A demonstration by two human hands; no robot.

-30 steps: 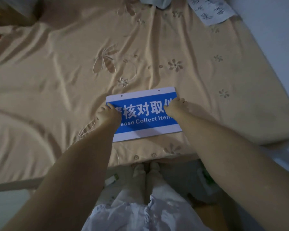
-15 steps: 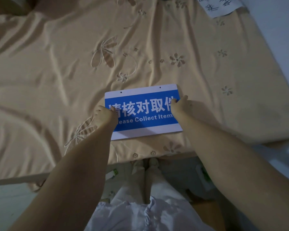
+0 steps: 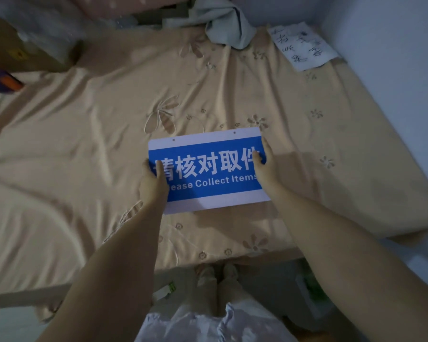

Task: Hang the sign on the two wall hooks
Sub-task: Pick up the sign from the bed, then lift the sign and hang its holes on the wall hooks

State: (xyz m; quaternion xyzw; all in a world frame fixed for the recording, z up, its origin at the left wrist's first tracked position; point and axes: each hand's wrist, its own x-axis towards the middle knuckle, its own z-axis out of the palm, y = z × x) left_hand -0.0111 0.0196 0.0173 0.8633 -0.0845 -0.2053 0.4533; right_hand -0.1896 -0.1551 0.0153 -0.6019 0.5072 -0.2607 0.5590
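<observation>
A blue and white sign (image 3: 209,171) with white Chinese characters and "Collect Items" lies low over the tan bedsheet (image 3: 84,144). Two small holes sit along its top white strip. My left hand (image 3: 152,180) grips the sign's left edge, thumb on the blue face. My right hand (image 3: 263,166) grips the right edge, thumb on the face and fingers behind. Whether the sign rests on the sheet or is lifted slightly I cannot tell. No wall hooks are in view.
A handwritten paper sheet (image 3: 304,46) lies at the bed's far right by the pale wall (image 3: 393,70). Crumpled grey cloth (image 3: 229,28) and a cardboard box (image 3: 15,50) sit at the far side. My feet (image 3: 218,275) stand at the bed's near edge.
Both hands shifted from pressing on the sign's face to gripping its left and right edges. The camera tilted up, bringing the far side of the bed into view.
</observation>
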